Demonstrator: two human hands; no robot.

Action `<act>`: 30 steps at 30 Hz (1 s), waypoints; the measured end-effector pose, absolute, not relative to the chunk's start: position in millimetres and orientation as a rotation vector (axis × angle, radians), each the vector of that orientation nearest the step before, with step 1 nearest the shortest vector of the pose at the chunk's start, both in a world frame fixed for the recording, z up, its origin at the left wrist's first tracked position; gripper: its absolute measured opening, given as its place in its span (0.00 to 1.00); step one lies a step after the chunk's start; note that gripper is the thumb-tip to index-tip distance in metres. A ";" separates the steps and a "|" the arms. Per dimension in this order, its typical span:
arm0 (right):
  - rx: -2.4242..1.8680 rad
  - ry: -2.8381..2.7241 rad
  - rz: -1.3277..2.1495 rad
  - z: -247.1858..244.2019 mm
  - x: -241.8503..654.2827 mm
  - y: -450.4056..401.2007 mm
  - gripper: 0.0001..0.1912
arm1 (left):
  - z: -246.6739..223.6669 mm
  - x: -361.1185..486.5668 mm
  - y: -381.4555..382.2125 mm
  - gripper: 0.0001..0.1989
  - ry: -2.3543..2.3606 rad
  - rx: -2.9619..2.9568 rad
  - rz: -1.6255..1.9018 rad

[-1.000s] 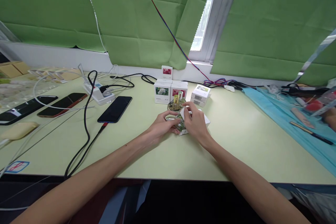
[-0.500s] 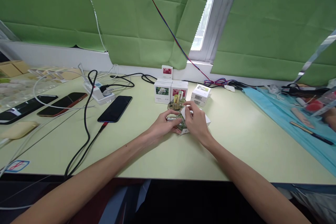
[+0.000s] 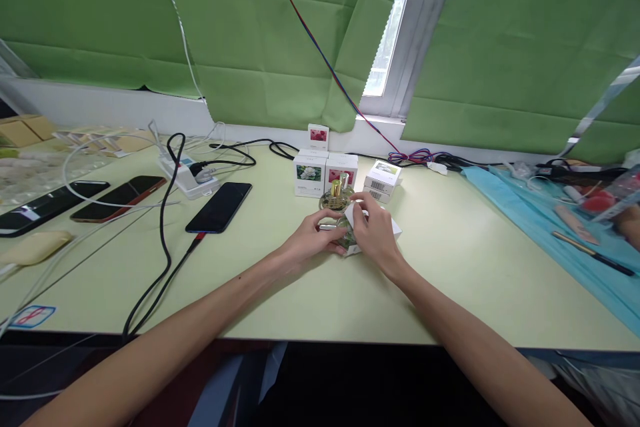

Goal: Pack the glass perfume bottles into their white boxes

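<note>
Head view: left hand (image 3: 315, 235) grasps a bottle (image 3: 349, 236), right hand (image 3: 374, 230) a white box (image 3: 396, 228); carton lettering (image 3: 302, 187) is unreadable.

Bottle and box half covered at the grip.
Fingers of the left hand (image 3: 313, 237) and right hand (image 3: 373, 232) hide much of the glass bottle (image 3: 347, 237) and white box (image 3: 397, 227); their contact inside is unclear. Just beyond the grip, the gold-capped bottle (image 3: 336, 191) is partly covered; farther back, lettering on the flower-print boxes (image 3: 309, 177) is too small to read.
</note>
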State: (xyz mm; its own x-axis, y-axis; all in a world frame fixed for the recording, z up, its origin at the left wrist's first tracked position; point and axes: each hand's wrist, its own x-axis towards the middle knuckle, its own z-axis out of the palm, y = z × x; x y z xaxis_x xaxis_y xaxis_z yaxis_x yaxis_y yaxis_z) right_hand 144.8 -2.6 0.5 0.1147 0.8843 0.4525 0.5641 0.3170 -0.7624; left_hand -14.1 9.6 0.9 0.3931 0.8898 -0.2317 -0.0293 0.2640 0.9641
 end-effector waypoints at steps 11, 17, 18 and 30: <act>-1.367 -1.554 0.396 0.2 145.5 -2.2 0.14 | -1.7 -17.5 13.7 0.26 0.957 1.138 0.716; -1.374 -1.553 0.402 0.6 145.2 -3.0 0.14 | 4.1 -16.4 10.2 0.27 0.983 1.238 0.704; -1.374 -1.555 0.402 0.3 145.2 -2.8 0.14 | 4.7 -15.9 10.0 0.28 0.984 1.258 0.713; -1.367 -1.561 0.391 -0.3 145.5 -2.9 0.15 | -4.0 -15.4 13.3 0.26 1.012 1.539 0.724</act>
